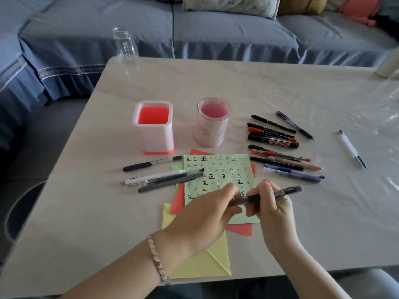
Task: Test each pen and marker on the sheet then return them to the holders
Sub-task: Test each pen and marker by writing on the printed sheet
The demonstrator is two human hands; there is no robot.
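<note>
Gripping one dark pen from both ends above the green sheet: right hand wrapped around the barrel, left hand pinching the end nearer it. Lying loose on the table, other pens either side of the sheet; standing behind it, the square holder and round holder.

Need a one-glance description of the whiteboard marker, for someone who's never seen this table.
Start at the round pink holder and look right to the row of pens. The whiteboard marker lies fourth from the far end: the thickest black barrel there, the only one with a red WHITEBOARD label.
</note>
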